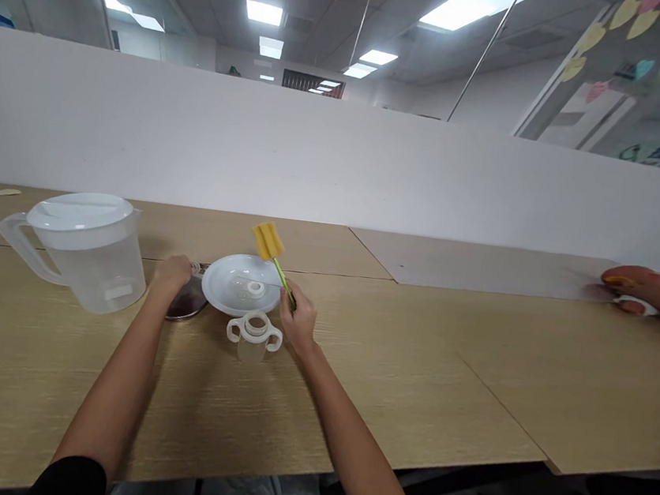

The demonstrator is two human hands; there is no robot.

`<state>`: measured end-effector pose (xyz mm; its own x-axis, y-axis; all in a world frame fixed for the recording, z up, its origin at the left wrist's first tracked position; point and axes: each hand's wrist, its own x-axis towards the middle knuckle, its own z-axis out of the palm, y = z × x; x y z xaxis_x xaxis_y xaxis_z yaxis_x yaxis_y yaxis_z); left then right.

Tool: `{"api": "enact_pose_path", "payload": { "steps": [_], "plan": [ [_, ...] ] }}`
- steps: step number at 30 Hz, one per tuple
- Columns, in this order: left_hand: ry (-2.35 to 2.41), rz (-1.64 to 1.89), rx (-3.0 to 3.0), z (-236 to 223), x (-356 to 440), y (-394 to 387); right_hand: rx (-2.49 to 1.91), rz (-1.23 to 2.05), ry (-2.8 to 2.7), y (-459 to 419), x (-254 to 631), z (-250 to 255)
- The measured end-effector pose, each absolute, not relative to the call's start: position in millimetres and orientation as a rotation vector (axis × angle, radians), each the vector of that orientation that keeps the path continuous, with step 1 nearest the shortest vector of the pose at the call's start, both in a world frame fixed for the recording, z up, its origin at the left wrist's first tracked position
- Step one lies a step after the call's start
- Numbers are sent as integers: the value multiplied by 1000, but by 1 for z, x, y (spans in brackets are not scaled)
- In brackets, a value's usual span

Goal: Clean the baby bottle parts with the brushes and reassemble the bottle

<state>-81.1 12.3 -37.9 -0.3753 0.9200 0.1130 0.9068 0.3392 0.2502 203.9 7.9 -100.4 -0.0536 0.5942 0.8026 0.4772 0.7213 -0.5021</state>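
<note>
My right hand (300, 318) is closed on the green handle of a brush with a yellow sponge head (268, 240), which points up and to the left. Just left of that hand stands a small clear cup with two white handles (254, 334). Behind the cup sits a white plate (239, 285) holding small clear and white parts. My left hand (171, 274) rests with curled fingers on the rim of a dark metal dish (186, 304) beside the plate. What its fingers grip, if anything, is hidden.
A clear plastic pitcher with a white lid (84, 247) stands at the left on the wooden table (411, 368). A white partition runs along the back. Another person's hand (638, 287) lies at the far right edge. The table's front edge is near me.
</note>
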Motion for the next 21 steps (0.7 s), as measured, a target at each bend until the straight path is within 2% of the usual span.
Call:
{"api": "enact_pose_path", "payload": {
  "steps": [8,15,21],
  "plan": [
    [2632,273,1649,-34,-74,7,-907,163,-1702,9,205,-100],
    [2493,445,1912,-11,-35,10,-933,196,-1722,9,205,-100],
    [2314,425,2057,-37,10,17,-932,167,-1722,10,206,-99]
  ]
}}
